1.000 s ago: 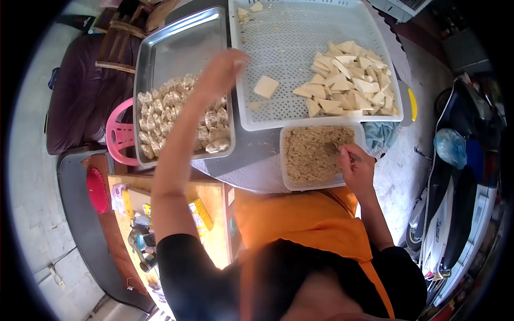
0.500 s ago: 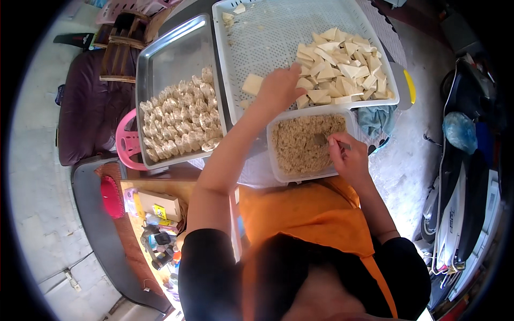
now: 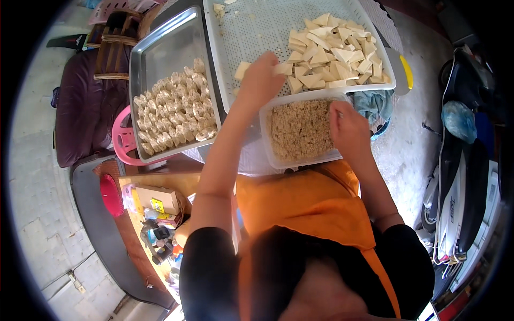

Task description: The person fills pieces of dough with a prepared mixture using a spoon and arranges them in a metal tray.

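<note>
My left hand (image 3: 261, 81) pinches a pale triangular tofu piece (image 3: 282, 69) over the white perforated tray (image 3: 251, 32). A heap of similar tofu triangles (image 3: 340, 56) lies to its right, and one block (image 3: 242, 70) sits to its left. Closed at the right edge of a clear plastic tub (image 3: 276, 161), my right hand (image 3: 350, 128) grips a small flat-ended tool, now mostly hidden by the fingers. Crumbly brown filling (image 3: 300, 131) fills the tub.
Left of the perforated tray, a metal tray (image 3: 160, 59) holds rows of filled pieces (image 3: 174, 109). A pink basket (image 3: 123, 136) shows below it. A blue-grey cloth (image 3: 373, 104) lies beside the tub. Boxes (image 3: 158, 199) stand on a wooden table (image 3: 184, 184).
My left hand has drawn slightly left and now shows a tofu triangle in its fingers. My right hand has moved up toward the tub's right rim, its tool lifted from the filling.
</note>
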### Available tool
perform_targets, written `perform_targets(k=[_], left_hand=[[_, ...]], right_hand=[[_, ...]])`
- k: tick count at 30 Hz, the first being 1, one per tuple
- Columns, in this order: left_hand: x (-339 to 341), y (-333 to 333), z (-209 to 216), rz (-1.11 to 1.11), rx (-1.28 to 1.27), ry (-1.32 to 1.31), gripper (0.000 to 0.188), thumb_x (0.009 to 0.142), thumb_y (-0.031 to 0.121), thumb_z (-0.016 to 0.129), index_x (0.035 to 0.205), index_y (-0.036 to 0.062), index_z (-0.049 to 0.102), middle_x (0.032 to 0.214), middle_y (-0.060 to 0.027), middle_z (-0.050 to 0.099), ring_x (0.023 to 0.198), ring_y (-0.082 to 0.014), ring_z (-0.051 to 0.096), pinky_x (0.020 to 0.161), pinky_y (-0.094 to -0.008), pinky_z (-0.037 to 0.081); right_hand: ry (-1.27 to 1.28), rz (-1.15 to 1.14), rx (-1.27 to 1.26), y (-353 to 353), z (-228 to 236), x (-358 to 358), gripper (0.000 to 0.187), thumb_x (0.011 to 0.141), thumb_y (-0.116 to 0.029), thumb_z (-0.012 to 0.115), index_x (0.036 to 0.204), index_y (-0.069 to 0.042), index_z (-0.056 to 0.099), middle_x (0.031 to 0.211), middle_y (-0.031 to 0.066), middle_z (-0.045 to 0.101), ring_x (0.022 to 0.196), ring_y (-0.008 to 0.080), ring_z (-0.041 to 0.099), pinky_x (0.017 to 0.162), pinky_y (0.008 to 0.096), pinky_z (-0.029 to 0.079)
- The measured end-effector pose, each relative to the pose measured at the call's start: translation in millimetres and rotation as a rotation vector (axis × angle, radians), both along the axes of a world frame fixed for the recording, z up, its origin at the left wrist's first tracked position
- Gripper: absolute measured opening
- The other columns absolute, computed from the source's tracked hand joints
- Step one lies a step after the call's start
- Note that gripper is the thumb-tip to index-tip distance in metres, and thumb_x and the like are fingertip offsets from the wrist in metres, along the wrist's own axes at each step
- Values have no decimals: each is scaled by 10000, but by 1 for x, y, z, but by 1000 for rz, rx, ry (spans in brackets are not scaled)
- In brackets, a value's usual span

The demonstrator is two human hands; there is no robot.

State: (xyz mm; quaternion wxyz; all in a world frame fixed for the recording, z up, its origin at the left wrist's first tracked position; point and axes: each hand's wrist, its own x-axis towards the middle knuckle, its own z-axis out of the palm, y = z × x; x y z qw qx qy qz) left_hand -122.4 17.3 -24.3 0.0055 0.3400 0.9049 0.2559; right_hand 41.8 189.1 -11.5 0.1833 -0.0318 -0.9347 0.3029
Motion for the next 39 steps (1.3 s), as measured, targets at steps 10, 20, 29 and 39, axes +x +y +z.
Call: perform_targets(k=[10, 20, 29, 39], left_hand=[[102, -27, 29, 208, 1059, -1052, 309, 928, 56, 427, 1236, 27, 434, 1111, -89, 559, 1031, -207, 595, 872, -327, 489], [113, -15, 17, 204, 918, -1079, 401, 890, 22, 408, 1280, 94, 469, 1090, -51, 597, 938, -94, 564, 780, -210, 469], [126, -17, 9, 134, 846, -974, 373, 901, 5, 397, 1248, 80, 512, 1084, -37, 592, 962, -104, 564, 802, -223, 466], [121, -25, 14, 258, 1068, -798, 246, 878, 18, 442, 1095, 13, 560, 1067, -57, 613, 922, -106, 588, 744, -199, 442]], right_hand=[[128, 8, -521, -15, 25, 6, 61, 845, -27, 532, 847, 3, 585, 759, 113, 625, 590, 274, 609, 555, 319, 489], [255, 328, -332, -30, 29, 17, 111, 764, 46, 587, 865, 0, 592, 680, 127, 575, 554, 266, 580, 495, 322, 457], [172, 289, -635, -33, 11, 11, 81, 879, -26, 521, 898, 12, 590, 711, 104, 597, 564, 161, 576, 516, 264, 465], [-568, 312, -874, -30, -16, -12, 222, 951, -160, 462, 934, 42, 550, 732, 109, 611, 637, 169, 635, 560, 271, 529]])
